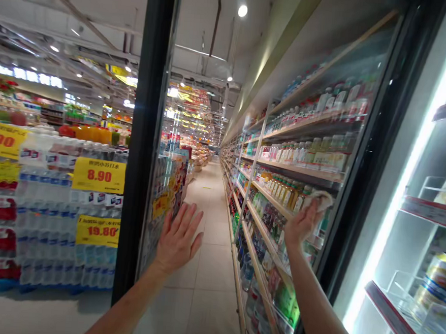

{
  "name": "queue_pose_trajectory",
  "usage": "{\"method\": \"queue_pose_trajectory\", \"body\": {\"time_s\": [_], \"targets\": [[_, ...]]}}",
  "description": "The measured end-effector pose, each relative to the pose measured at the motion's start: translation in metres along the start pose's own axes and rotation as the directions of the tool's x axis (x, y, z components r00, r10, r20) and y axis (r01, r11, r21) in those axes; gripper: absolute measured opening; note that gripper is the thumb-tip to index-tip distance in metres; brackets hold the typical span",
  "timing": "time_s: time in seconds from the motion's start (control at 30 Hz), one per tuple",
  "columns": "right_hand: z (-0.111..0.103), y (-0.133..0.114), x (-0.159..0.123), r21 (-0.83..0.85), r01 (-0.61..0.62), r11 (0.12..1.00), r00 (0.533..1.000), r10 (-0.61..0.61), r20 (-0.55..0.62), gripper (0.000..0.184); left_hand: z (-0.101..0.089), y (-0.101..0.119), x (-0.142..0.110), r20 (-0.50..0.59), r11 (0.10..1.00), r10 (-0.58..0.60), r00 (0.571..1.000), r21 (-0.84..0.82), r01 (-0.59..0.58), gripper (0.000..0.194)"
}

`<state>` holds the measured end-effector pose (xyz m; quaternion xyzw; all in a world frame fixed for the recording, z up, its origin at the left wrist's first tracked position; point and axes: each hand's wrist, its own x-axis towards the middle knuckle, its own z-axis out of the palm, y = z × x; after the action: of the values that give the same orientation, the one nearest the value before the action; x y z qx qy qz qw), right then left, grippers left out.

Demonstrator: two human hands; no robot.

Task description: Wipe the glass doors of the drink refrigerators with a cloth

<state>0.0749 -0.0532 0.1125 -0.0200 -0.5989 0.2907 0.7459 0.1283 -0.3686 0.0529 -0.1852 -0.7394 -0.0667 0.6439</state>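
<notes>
A glass cooler door with a black frame (143, 131) stands in front of me. My left hand (178, 237) is raised near the left side of the pane, palm toward the glass and fingers stretched out, holding nothing. Whether the palm touches the glass I cannot tell. My right hand (303, 221) is up at the right side of the pane, its fingers on a crumpled pale cloth (321, 198) against the glass. Shelves of bottles (304, 155) show in the pane behind both hands.
To the right is a lit cooler with a shelf edge (433, 215) and a large can (440, 284). Stacked packs of water bottles (47, 216) with yellow price signs (99, 174) stand at left. A tiled floor (203, 226) runs down the middle.
</notes>
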Motion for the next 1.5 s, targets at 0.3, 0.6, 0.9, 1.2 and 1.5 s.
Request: {"method": "queue_pose_trajectory", "body": {"time_s": [0.3, 0.6, 0.9, 1.2, 1.5], "targets": [[0.004, -0.05, -0.044, 0.173, 0.489, 0.855, 0.804, -0.518, 0.291, 0.037, 0.003, -0.003, 0.0, 0.008, 1.0, -0.005, 1.0, -0.013, 0.005, 0.069], [0.017, -0.036, -0.006, 0.072, 0.254, 0.965, 0.958, -0.261, 0.121, 0.048, 0.001, 0.0, 0.0, -0.006, 1.0, -0.009, 1.0, -0.023, 0.009, 0.067], [0.007, -0.017, 0.0, 0.04, 0.206, 0.978, 0.972, -0.209, 0.109, 0.058, 0.002, -0.001, 0.0, 0.0, 1.0, -0.005, 1.0, -0.019, 0.005, 0.068], [0.029, -0.06, 0.018, 0.105, 0.328, 0.939, 0.936, -0.338, 0.096, 0.053, 0.001, 0.0, 0.0, -0.011, 0.999, -0.003, 1.0, -0.033, 0.002, 0.066], [0.021, -0.041, 0.018, 0.104, 0.336, 0.936, 0.93, -0.347, 0.122, 0.045, 0.003, -0.005, 0.001, 0.0, 1.0, 0.005, 1.0, -0.026, -0.005, 0.065]]}}
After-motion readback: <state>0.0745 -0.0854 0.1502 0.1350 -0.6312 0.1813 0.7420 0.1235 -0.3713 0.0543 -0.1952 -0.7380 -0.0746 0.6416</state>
